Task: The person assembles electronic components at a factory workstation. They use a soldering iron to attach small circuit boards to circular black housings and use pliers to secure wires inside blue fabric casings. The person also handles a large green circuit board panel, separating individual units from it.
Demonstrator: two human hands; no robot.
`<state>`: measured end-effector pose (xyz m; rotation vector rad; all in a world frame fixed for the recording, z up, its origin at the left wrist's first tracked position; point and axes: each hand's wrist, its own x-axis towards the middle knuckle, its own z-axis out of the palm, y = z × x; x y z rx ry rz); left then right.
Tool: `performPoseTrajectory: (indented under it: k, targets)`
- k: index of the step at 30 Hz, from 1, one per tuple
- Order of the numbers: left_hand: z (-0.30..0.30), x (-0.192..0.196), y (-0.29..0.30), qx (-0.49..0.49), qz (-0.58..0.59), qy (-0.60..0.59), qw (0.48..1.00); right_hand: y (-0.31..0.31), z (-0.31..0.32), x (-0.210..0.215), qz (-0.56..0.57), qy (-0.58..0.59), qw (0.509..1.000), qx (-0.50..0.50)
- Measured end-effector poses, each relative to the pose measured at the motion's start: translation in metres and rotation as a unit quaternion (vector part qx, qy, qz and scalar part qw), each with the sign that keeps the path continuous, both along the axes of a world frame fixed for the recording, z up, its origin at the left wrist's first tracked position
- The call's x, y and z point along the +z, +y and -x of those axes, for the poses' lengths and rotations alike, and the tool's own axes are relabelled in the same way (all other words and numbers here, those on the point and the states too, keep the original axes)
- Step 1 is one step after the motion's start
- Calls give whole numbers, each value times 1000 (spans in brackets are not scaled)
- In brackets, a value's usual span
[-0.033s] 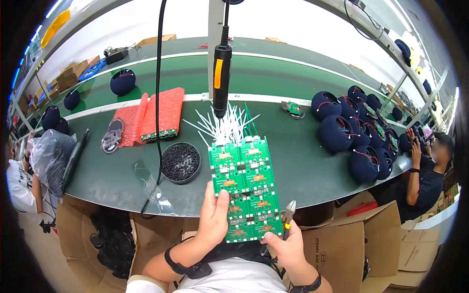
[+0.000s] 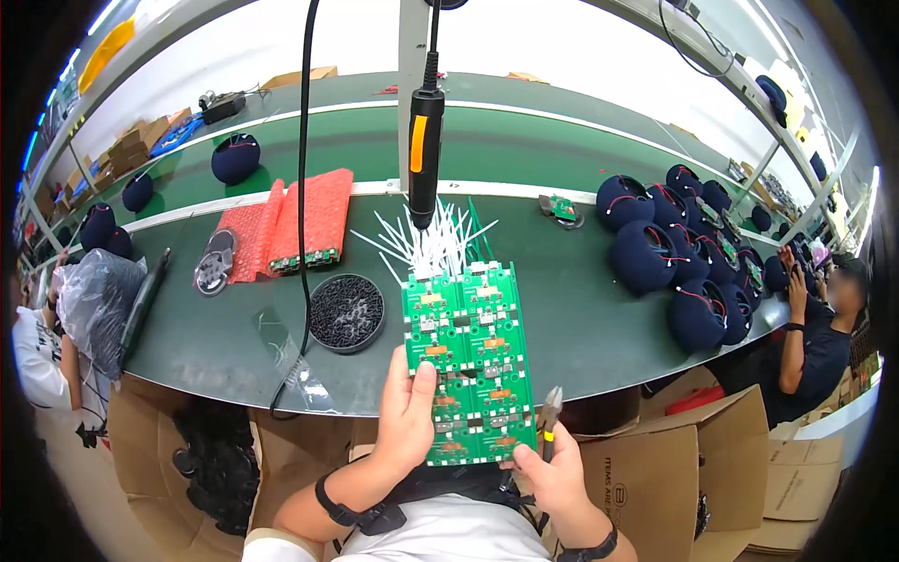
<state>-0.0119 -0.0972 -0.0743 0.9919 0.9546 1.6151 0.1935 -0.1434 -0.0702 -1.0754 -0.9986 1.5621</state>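
A green circuit board panel (image 2: pixel 473 375) made of several joined boards is held up in front of me, tilted, its component side showing. My left hand (image 2: pixel 405 417) grips its left edge, thumb on the face and fingers behind it. At the lower right corner, the thumb of my right hand (image 2: pixel 554 478) presses on the panel. That same hand also holds a pair of cutting pliers (image 2: pixel 551 412), jaws upward; the handles are mostly hidden in the palm. Past the panel's far end lies a bundle of white cable ties (image 2: pixel 435 245), partly covered, with a few green ones (image 2: pixel 479 234).
An electric screwdriver (image 2: pixel 426 155) hangs above the cable ties. Left are a dish of black screws (image 2: pixel 346 312) and red bubble wrap (image 2: pixel 314 220) over boards. Several dark blue round housings (image 2: pixel 646 255) crowd the right. Open cartons (image 2: pixel 651 478) stand below the bench edge. People sit at both sides.
The panel's near end has shifted slightly left, and my left hand with it. The pliers have tipped a little. Both hands keep their hold.
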Motion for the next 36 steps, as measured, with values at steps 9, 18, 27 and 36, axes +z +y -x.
performPoseTrajectory:
  k: [9,18,27,36]
  targets:
    - [7,9,0,-6,-26,-14,1000,-6,-23,23,-63,-272,952,126]
    - [10,18,2,2,-43,5,999,-7,-29,27,-84,-301,937,153]
    - [17,9,8,3,-34,60,998,-16,-32,-9,6,-80,979,185]
    - [14,-3,8,-45,-15,-17,999,-21,-27,-26,104,283,912,277]
